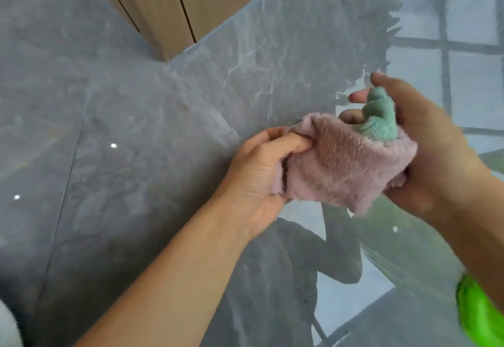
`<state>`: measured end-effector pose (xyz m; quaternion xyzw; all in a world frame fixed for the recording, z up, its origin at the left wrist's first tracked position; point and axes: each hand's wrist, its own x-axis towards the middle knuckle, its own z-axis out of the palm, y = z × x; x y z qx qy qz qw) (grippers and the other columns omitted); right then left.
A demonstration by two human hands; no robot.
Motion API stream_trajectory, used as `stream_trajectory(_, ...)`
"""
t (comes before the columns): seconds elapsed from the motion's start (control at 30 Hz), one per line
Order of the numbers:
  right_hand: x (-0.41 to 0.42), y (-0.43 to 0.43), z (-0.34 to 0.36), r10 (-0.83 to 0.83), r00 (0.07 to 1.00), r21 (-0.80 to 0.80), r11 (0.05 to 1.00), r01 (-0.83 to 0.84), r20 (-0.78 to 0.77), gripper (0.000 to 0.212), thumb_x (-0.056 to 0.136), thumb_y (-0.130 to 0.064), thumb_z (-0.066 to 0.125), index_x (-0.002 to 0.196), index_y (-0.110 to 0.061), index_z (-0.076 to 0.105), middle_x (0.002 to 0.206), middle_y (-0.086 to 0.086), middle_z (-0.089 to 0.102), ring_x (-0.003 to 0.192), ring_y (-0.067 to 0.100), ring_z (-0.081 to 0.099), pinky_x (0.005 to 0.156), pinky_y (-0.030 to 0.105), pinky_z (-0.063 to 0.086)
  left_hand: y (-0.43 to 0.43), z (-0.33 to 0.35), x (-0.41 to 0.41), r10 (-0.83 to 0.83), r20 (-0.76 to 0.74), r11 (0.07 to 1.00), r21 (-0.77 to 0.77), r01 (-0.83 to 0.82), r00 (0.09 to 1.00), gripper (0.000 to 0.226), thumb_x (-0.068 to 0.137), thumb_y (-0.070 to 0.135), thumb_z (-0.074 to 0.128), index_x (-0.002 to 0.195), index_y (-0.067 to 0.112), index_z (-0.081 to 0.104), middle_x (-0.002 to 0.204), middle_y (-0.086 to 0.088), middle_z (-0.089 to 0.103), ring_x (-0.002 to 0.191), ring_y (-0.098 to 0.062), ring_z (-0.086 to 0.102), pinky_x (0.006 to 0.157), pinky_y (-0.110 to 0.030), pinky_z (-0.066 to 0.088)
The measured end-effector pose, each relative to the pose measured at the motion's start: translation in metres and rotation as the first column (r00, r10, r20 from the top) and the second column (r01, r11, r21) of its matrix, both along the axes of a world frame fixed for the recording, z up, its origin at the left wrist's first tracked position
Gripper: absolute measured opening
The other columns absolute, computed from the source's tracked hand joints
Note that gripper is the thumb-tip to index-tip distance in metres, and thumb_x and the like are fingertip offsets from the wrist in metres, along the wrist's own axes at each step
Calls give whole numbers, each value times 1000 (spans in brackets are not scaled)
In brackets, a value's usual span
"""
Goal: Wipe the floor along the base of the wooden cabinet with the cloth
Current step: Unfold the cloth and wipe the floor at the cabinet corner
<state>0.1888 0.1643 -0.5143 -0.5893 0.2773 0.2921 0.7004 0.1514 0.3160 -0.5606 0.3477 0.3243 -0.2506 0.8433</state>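
Note:
A fluffy pink cloth [338, 164] with a green part at its far end is held between both hands, above the glossy grey marble floor [131, 128]. My left hand [261, 172] pinches the cloth's left edge. My right hand [425, 150] wraps around its right end, thumb up, fingertips showing beside the green part. The wooden cabinet [174, 5] stands at the top centre, its corner meeting the floor some way beyond the hands.
The polished floor mirrors a window grid [463, 46] at the right and a person's dark shape [289, 278] below the hands. A bright green band [474, 308] sits on my right forearm. A white fuzzy object [8, 327] shows at the bottom left corner.

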Motion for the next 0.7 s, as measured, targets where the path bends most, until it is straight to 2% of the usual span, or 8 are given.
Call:
stream_trajectory(0.07,-5,-9,-4,34,997,-64,997,-30,76,34,82,-58,63,89,-25,64,79,4,60,57,19,60,44,22,46,-19,-4,4,91,-10,995,35,-90,996,32,78,6,70,108,6,60,95,-21,70,75,-25,64,65,-32,50)
stream_trajectory(0.1,-10,-12,-6,80,992,-53,996,-75,96,39,79,-56,68,102,-24,65,88,2,69,72,18,69,56,27,55,-28,-5,4,126,-4,990,70,-125,992,28,76,10,74,100,10,59,88,-15,69,71,-23,63,62,-30,50)
stream_trajectory(0.2,-22,-12,-4,356,923,63,928,-368,149,45,78,-28,78,121,-29,65,110,7,76,101,22,74,79,31,59,-36,-4,1,129,125,955,252,-157,984,20,75,17,80,80,19,61,81,-8,73,74,-21,68,71,-36,58)
stream_trajectory(0.3,-15,-22,3,454,879,40,885,-464,147,56,69,-6,79,120,-26,68,111,18,75,98,30,74,79,33,61,-9,5,-4,-37,278,885,456,-98,960,10,80,15,74,78,23,68,78,0,77,73,-13,70,66,-29,57)
stream_trajectory(0.43,18,-28,10,350,909,-230,926,-299,226,45,65,-2,74,109,-12,72,108,25,74,88,31,75,77,42,63,46,15,-12,-200,345,685,719,-122,917,14,82,12,73,80,26,70,76,12,78,66,1,67,60,-17,48)
stream_trajectory(0.53,48,-16,19,365,876,-371,897,-241,314,28,71,-1,74,97,-11,72,102,22,75,89,32,74,82,43,61,64,21,-32,-162,283,569,809,-145,945,6,78,26,71,79,31,68,73,13,74,52,-1,56,51,-18,42)
stream_trajectory(0.63,75,-2,24,459,831,-535,809,-246,313,18,77,-2,76,79,-20,72,81,10,75,70,19,73,65,30,63,74,21,-53,-83,190,473,872,-129,978,8,72,38,67,77,32,64,65,15,69,49,-1,51,49,-20,38)
stream_trajectory(0.7,93,12,19,433,848,-561,801,-207,305,17,81,-1,73,81,-18,72,76,7,72,61,14,70,61,27,60,84,20,-53,-36,182,398,905,-153,983,10,74,40,67,77,31,62,61,16,65,50,-1,51,50,-21,37)
